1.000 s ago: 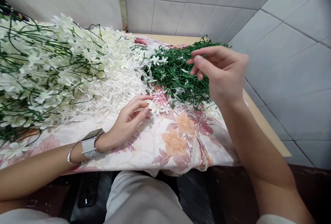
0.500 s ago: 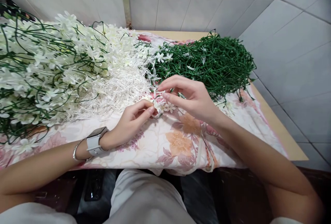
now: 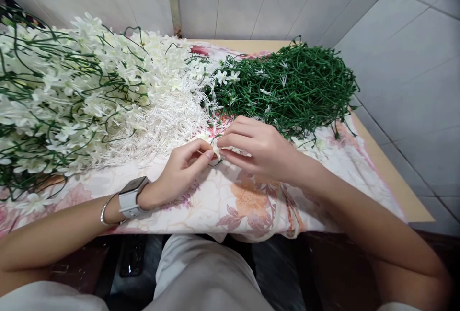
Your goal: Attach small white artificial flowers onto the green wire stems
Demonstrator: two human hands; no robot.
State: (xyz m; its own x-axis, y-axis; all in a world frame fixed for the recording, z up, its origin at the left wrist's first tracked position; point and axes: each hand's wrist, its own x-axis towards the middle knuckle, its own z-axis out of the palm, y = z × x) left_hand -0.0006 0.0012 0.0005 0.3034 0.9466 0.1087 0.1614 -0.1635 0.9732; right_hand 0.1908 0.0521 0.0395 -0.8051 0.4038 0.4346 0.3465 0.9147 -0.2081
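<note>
A tiled wall (image 3: 244, 9) is standing beyond the grip. Floral cloth (image 3: 215, 205) is spreading beneath both hands. To the left of the grip a heap of white flowers (image 3: 75, 81) with green stalks is sprawling; beyond it and to the right, a mound of green stems (image 3: 309, 81) is lying. Between these, just left of and beyond the fingers, a bed of white filaments (image 3: 168, 124) is lying. The right hand (image 3: 266, 150) is bringing its fingertips to the grip; whether they are closing on anything, I cannot tell. The left hand (image 3: 183, 172), wearing a watch (image 3: 133, 196) and a bangle (image 3: 103, 210), is pinching a small white flower (image 3: 216, 150), which is sitting between both hands' fingertips.
</note>
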